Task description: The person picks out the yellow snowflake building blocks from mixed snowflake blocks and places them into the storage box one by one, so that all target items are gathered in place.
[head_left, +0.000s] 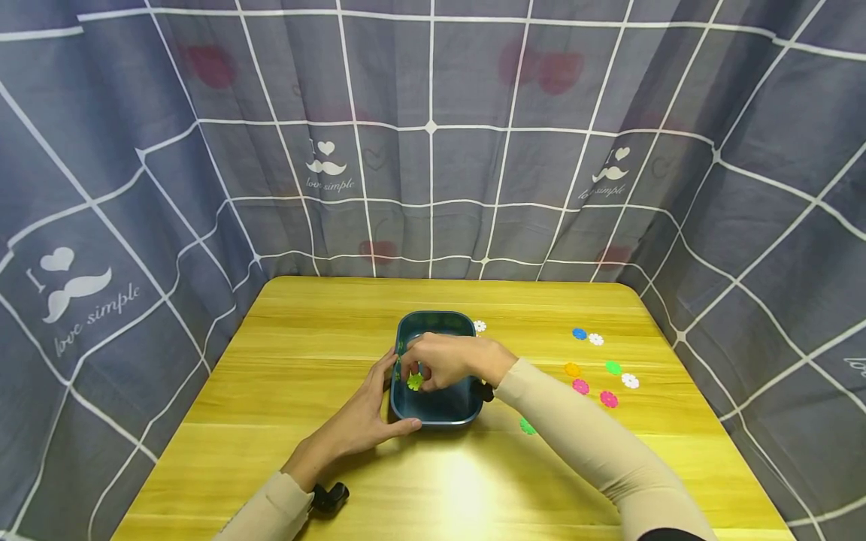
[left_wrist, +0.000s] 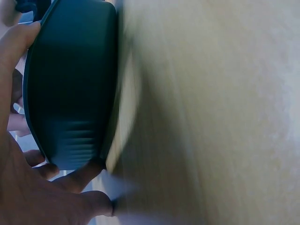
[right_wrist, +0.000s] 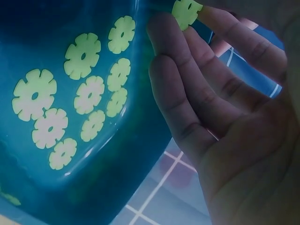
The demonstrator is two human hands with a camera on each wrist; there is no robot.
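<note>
A dark teal plastic box (head_left: 443,421) stands on the table, seen from its side in the left wrist view. My left hand (head_left: 361,422) holds it at its left side, the thumb at the near rim and the fingers spread along the wall. Over the box's inside, my right hand (head_left: 449,361) pinches a yellow-green flower-shaped snowflake disc (right_wrist: 186,14) between thumb and fingers. Inside the box, in the right wrist view, lie several more yellow-green snowflake discs (right_wrist: 82,56), flat on the floor.
Right of the box, loose discs lie on the wooden table (head_left: 304,338): a blue disc (head_left: 579,333), an orange disc (head_left: 572,369), pink discs (head_left: 609,399), green discs (head_left: 613,367) and white discs (head_left: 630,381). A grey checked curtain (head_left: 399,165) surrounds the table's back and sides.
</note>
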